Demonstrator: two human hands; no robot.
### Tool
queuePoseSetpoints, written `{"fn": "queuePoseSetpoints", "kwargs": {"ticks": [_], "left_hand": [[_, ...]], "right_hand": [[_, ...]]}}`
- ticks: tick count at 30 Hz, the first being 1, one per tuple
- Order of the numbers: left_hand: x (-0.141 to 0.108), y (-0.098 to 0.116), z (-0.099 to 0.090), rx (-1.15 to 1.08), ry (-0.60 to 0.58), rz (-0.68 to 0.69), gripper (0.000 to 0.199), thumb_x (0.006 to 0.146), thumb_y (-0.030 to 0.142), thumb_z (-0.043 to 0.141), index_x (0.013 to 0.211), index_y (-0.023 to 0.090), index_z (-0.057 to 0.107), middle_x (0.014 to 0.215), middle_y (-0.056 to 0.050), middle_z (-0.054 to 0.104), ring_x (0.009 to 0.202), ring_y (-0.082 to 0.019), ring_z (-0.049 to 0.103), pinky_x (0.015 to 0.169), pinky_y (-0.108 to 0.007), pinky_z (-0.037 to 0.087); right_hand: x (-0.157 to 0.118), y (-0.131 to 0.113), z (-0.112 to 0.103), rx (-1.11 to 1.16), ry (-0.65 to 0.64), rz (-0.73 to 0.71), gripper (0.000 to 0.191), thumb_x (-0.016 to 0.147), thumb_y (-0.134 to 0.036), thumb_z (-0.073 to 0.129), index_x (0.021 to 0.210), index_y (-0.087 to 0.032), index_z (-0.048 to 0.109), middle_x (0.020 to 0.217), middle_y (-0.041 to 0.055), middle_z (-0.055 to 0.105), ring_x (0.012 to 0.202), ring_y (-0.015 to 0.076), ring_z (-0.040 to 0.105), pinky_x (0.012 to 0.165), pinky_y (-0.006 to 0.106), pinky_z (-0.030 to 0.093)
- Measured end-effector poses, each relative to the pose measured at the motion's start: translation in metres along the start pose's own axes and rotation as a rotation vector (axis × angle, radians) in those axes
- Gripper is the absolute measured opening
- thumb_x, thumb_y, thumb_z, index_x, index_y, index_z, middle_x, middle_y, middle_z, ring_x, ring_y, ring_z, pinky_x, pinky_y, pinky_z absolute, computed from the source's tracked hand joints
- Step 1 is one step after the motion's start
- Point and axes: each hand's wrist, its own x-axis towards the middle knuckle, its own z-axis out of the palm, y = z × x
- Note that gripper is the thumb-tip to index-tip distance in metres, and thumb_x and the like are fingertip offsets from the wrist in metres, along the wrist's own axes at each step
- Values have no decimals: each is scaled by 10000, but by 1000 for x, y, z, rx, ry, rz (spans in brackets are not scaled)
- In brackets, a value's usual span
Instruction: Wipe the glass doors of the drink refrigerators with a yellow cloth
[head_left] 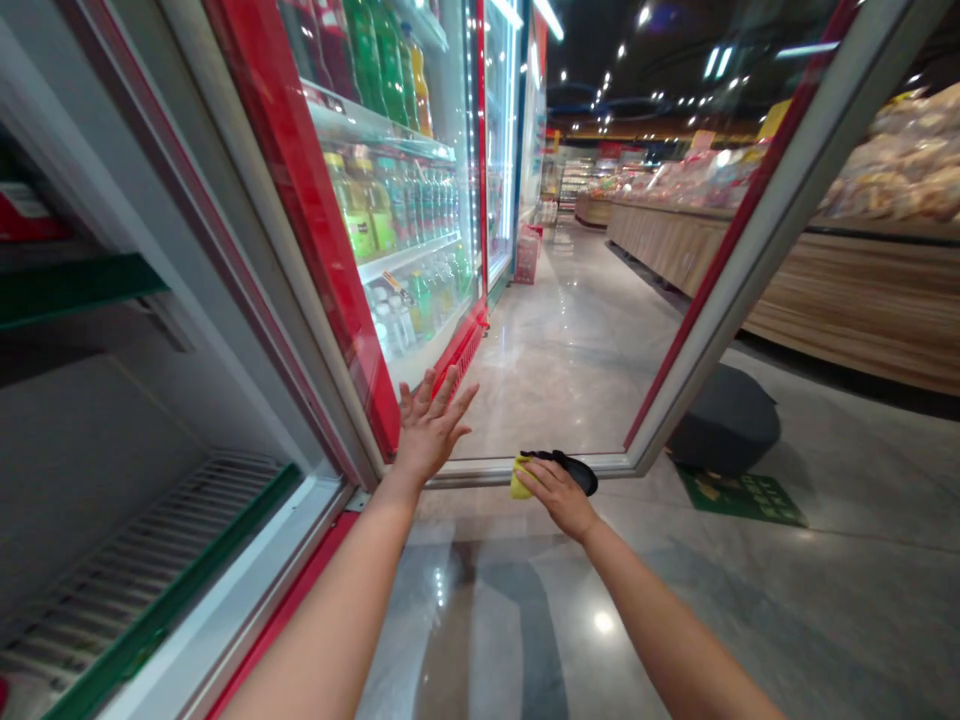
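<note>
A glass cooler door stands swung out before me, with a silver frame (pixel 780 240) and red inner edging. My left hand (pixel 431 430) is open, fingers spread, up at the lower corner of the glass near the hinge side; it holds nothing, and whether the palm touches the pane I cannot tell. At the bottom rail of the door, my right hand (pixel 559 490) presses on a yellow cloth (pixel 520 478). A black curved item (pixel 579 470) shows just behind that hand; its kind is unclear.
To the left is the cooler's interior with a wire shelf (pixel 135 560) and a green strip. Through the glass I see bottles (pixel 367 200) in a neighbouring cooler. On the right are a dark grey stool (pixel 724 420), a green floor sticker (pixel 742 495) and a wooden display counter (pixel 862 290).
</note>
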Motion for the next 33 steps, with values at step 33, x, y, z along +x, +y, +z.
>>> {"fn": "queuePoseSetpoints", "kwargs": {"ticks": [33], "left_hand": [[-69, -69, -29, 114, 28, 126, 621, 992, 126, 453, 1554, 372, 355, 1607, 4, 393, 1516, -183, 324, 1260, -372, 282]], "right_hand": [[84, -79, 51, -37, -14, -415, 377, 1002, -187, 551, 1359, -303, 593, 1423, -21, 641, 1323, 151, 539, 986, 309, 466]]}}
